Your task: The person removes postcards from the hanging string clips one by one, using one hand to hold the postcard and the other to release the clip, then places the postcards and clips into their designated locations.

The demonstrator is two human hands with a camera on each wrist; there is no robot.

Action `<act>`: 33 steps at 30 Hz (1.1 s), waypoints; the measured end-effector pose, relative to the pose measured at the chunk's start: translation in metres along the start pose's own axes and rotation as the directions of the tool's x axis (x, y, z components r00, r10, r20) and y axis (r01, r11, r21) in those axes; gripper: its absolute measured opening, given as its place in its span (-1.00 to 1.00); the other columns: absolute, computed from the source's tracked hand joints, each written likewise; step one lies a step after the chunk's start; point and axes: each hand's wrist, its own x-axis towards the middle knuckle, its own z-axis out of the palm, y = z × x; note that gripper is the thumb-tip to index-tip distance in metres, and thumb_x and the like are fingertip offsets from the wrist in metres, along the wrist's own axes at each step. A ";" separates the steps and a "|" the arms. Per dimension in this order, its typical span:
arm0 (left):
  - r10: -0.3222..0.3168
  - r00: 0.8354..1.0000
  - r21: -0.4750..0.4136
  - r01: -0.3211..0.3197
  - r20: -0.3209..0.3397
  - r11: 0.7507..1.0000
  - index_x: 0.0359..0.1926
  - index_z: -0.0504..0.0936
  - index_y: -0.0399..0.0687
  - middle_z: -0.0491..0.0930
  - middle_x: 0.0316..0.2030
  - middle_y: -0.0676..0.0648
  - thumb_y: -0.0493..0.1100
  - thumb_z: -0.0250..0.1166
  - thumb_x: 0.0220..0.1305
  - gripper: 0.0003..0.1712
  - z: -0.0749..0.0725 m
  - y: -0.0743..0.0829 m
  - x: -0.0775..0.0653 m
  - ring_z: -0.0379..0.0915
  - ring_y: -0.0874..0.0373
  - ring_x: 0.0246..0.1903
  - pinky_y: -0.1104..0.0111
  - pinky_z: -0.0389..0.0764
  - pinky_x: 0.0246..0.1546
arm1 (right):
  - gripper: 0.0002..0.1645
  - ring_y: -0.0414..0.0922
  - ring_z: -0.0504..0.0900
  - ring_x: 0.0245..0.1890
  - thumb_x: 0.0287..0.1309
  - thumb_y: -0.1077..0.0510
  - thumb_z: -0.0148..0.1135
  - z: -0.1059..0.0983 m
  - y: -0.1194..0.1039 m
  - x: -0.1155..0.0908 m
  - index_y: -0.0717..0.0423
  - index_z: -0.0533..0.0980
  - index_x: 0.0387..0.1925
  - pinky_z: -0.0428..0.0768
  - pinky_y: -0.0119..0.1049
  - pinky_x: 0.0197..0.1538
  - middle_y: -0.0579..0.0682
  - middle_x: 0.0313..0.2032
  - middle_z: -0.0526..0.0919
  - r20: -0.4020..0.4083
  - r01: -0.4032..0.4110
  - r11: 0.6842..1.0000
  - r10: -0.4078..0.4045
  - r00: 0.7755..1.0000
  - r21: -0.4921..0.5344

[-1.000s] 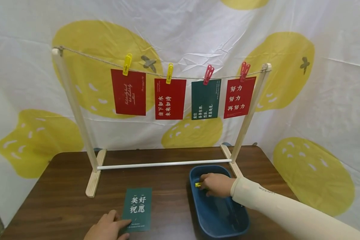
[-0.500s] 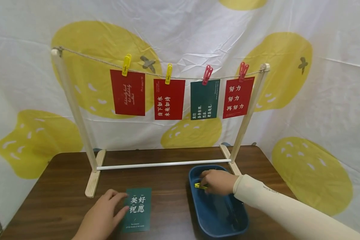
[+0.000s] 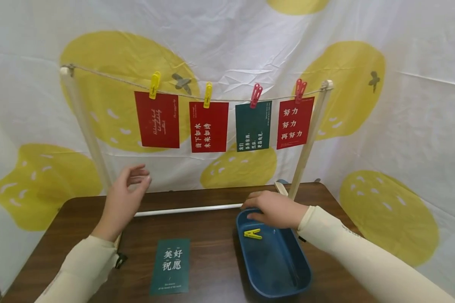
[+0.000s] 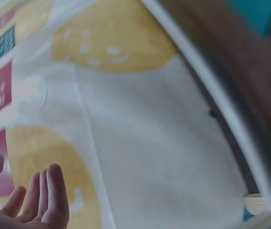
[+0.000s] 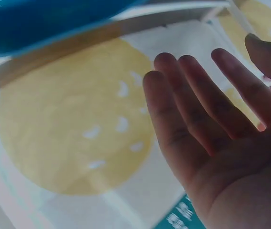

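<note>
Judged as moment between grips: left hand (image 3: 123, 195) above bench (image 3: 212, 248), fingers loosely bent, holding nothing; right hand (image 3: 277, 209) over far rim of tray (image 3: 274, 267), fingers nearly straight, nothing held either
Yellow peg (image 3: 252, 235) lies in tray, toward its far-left corner; green card (image 3: 169, 273) flat on bench, left of tray, well in from bench's left edge
Picking peg up would likely call for right hand reaching inside tray, thumb and finger pinching; card, lying flat, likely wants lifting by one edge
</note>
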 end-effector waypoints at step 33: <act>-0.078 0.970 -0.377 -0.015 -0.229 0.926 -0.06 0.60 -0.24 0.65 -0.29 -0.04 -0.07 0.31 0.40 -0.70 0.002 0.021 0.059 0.64 0.20 -0.32 0.51 0.67 -0.29 | -0.73 -0.28 0.56 -0.27 0.27 0.13 0.39 -0.138 -0.061 0.098 0.07 0.66 -0.01 0.64 -0.35 -0.14 -0.12 -0.12 0.72 -0.556 0.115 0.984 -0.021 0.831 0.135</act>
